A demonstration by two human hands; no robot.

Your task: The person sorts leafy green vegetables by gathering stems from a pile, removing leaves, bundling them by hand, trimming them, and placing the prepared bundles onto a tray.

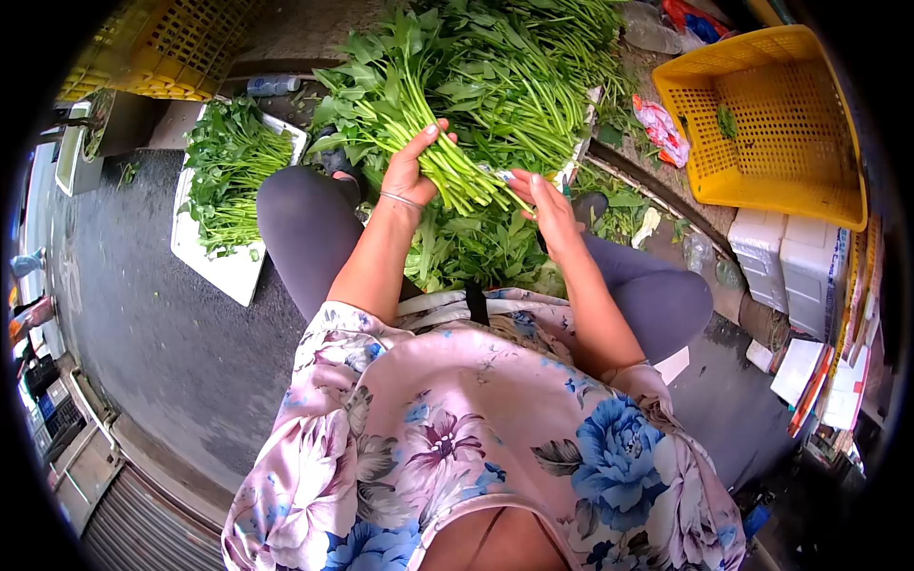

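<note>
My left hand [407, 171], with a bracelet at its wrist, is closed around a bunch of water spinach [457, 179]. The bunch's leaves point up and away, and its pale stem ends point down to the right. At those stem ends is my right hand [552, 211], its fingers stretched out and touching or nearly touching them. Something small and whitish shows by its fingertips, too small to name. Behind the bunch lies a large heap of water spinach [533, 86]. More loose leaves [476, 249] lie below the hands, between my knees.
On the left, a white foam board [228, 276] bears another pile of water spinach [233, 171]. A yellow plastic basket [700, 186] stands at the right, above white foam boxes [759, 243]. Yellow crates [181, 48] stand at the upper left. A plastic bottle [273, 86] lies near them.
</note>
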